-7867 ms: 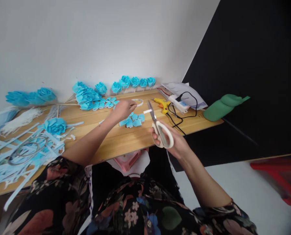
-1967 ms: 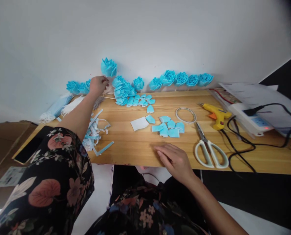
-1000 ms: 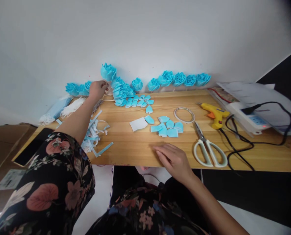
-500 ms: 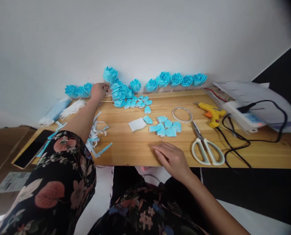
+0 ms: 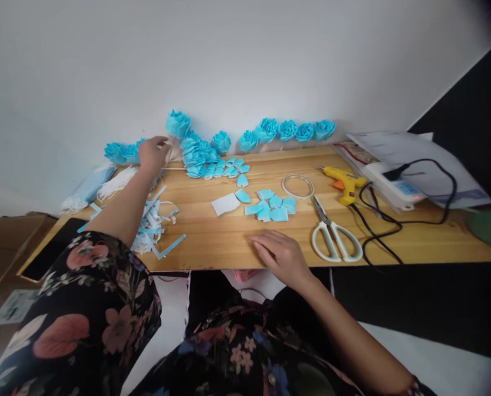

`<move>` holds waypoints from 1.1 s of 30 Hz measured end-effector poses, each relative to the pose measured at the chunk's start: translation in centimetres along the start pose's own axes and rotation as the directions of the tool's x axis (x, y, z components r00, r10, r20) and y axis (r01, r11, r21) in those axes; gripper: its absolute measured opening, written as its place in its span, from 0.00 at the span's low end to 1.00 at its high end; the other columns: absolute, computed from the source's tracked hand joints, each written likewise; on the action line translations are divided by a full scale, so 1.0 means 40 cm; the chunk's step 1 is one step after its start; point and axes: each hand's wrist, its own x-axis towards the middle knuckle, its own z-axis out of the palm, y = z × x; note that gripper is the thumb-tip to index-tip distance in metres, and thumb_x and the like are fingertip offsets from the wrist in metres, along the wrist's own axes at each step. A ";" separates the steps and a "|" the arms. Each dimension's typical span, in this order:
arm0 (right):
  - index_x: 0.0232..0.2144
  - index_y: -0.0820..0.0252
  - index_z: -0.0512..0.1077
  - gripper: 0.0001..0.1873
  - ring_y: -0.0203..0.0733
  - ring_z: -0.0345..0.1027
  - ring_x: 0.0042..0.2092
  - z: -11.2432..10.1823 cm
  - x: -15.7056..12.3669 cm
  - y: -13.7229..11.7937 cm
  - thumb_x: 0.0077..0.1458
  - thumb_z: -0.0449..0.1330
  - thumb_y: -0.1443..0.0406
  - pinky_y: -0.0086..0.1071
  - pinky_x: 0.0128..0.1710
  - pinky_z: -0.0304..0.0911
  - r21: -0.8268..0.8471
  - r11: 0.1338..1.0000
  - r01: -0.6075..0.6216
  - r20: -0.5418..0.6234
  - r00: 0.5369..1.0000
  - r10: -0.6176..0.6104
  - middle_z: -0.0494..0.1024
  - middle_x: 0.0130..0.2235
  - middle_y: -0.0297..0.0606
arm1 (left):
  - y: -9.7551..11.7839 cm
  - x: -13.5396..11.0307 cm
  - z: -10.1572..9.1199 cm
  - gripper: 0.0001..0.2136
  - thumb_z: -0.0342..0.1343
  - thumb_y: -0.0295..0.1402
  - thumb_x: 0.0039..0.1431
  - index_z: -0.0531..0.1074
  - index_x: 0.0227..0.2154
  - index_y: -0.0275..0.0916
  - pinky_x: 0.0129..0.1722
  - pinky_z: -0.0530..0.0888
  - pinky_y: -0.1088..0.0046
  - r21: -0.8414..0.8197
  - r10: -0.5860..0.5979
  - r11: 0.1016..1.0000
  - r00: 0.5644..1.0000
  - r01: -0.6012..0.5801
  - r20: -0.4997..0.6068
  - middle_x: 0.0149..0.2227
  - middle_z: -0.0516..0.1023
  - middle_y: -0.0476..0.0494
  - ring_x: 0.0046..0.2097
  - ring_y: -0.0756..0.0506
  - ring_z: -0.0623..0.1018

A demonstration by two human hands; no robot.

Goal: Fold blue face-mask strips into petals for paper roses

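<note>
My left hand reaches to the back left of the wooden table, fingers pinched around the thin stick of a blue paper rose that stands up against the white wall. My right hand lies flat and open on the table's front edge, holding nothing. Just beyond it sit several loose blue petals and a white paper piece. White-handled scissors lie to its right.
More blue roses line the wall. A tape ring, a yellow glue gun, a power strip with black cables and papers lie at right. Paper scraps and a phone are at left.
Earlier my right hand held the scissors and cut; they now lie on the table. In the last second the view drifted right; my left hand stays on the rose's stick.
</note>
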 end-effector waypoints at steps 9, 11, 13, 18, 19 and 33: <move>0.44 0.60 0.79 0.13 0.42 0.78 0.39 0.017 -0.017 0.000 0.67 0.54 0.65 0.37 0.41 0.71 -0.079 0.996 0.039 0.002 0.999 -0.039 0.85 0.37 0.40 | 0.241 -0.265 0.006 0.15 0.48 0.27 0.61 0.80 0.41 0.37 0.43 0.72 0.74 -0.176 0.214 0.948 0.940 -0.266 -0.264 0.39 0.83 0.47 0.41 0.48 0.79; 0.44 0.60 0.79 0.13 0.42 0.78 0.39 0.016 -0.022 0.000 0.67 0.54 0.65 0.36 0.40 0.70 -0.085 0.995 0.056 -0.010 0.998 -0.057 0.85 0.37 0.40 | 0.292 -0.330 0.025 0.15 0.48 0.29 0.62 0.80 0.43 0.40 0.43 0.72 0.73 -0.207 0.231 0.943 0.961 -0.260 -0.153 0.40 0.83 0.48 0.41 0.47 0.79; 0.44 0.59 0.79 0.13 0.41 0.78 0.38 0.010 -0.028 -0.003 0.67 0.54 0.65 0.36 0.40 0.70 -0.077 0.996 0.040 -0.022 0.999 -0.042 0.85 0.36 0.40 | 0.315 -0.374 0.047 0.14 0.50 0.32 0.62 0.79 0.45 0.41 0.44 0.72 0.70 -0.217 0.270 0.940 0.963 -0.263 0.002 0.42 0.83 0.46 0.41 0.46 0.78; 0.43 0.58 0.79 0.13 0.42 0.78 0.37 -0.028 -0.049 -0.013 0.66 0.55 0.65 0.37 0.39 0.71 -0.059 0.998 -0.009 -0.072 0.997 0.005 0.85 0.37 0.42 | 0.290 -0.414 0.092 0.14 0.52 0.36 0.61 0.81 0.43 0.42 0.41 0.71 0.66 -0.201 0.371 0.922 0.901 -0.330 0.223 0.43 0.83 0.41 0.39 0.42 0.78; 0.43 0.58 0.79 0.13 0.42 0.79 0.37 -0.037 -0.053 -0.014 0.66 0.55 0.65 0.37 0.39 0.72 -0.065 0.998 -0.010 -0.076 0.997 0.005 0.85 0.37 0.42 | 0.283 -0.418 0.095 0.13 0.52 0.36 0.61 0.81 0.42 0.42 0.40 0.71 0.66 -0.192 0.394 0.916 0.883 -0.352 0.256 0.43 0.83 0.41 0.39 0.42 0.78; 0.43 0.58 0.79 0.13 0.41 0.79 0.39 -0.034 -0.008 -0.062 0.67 0.54 0.64 0.36 0.42 0.72 -0.027 1.000 -0.005 0.020 1.000 0.006 0.86 0.37 0.39 | 0.249 -0.434 0.185 0.06 0.53 0.32 0.56 0.76 0.30 0.41 0.42 0.72 0.61 -0.053 0.416 0.906 0.856 -0.421 0.308 0.38 0.80 0.37 0.43 0.36 0.78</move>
